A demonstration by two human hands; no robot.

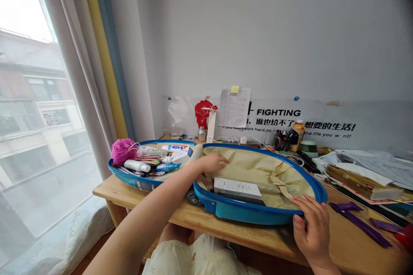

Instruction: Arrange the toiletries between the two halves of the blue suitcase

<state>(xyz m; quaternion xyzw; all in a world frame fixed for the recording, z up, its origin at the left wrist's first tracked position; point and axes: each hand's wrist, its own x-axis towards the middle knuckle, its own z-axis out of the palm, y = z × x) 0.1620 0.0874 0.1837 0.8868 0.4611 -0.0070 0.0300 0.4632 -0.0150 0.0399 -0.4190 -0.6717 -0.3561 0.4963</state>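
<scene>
An open blue suitcase (245, 214) lies on the desk, its two halves spread side by side. Over the inner left end of the right half, my left hand (213, 163) reaches in with fingers stretched out, slightly blurred, and nothing visible in it. At the front right corner of the same half, my right hand (312, 223) rests against the rim, fingers apart. A white box (237, 187) with print sits inside that half near the front edge, by a dark flat item. Beige straps (281, 180) hang over the lining.
The suitcase's left half holds a pink bath puff (124, 151), a toothpaste box (176, 148), a white bottle (137, 166) and a blue tube (168, 167). A white desk lamp (211, 126) stands behind. Purple strips (361, 223) and piled papers (358, 167) lie at the right.
</scene>
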